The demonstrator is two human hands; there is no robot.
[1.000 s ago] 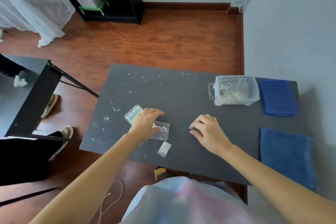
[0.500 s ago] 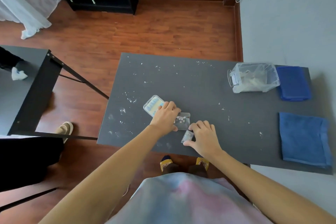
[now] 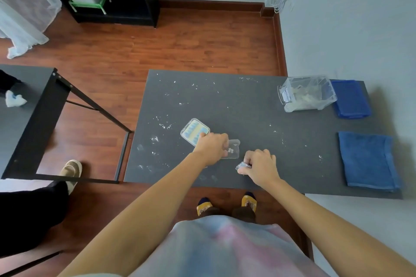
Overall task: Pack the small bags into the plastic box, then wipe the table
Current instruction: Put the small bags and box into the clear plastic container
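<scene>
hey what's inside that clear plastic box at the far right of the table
The clear plastic box holds a pale heap, seemingly small bags already packed. Its walls blur them, so their number and contents cannot be told. Its lid is off; the blue lid lies beside it.

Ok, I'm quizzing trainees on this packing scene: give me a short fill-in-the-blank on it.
1. The right hand pinches a small ____.
2. The clear plastic box stands beside its ____ lid.
3. The folded towel lies near the table's ____ edge.
4. The left hand rests on a clear ____.

Missing: bag; blue; right; bag
</scene>
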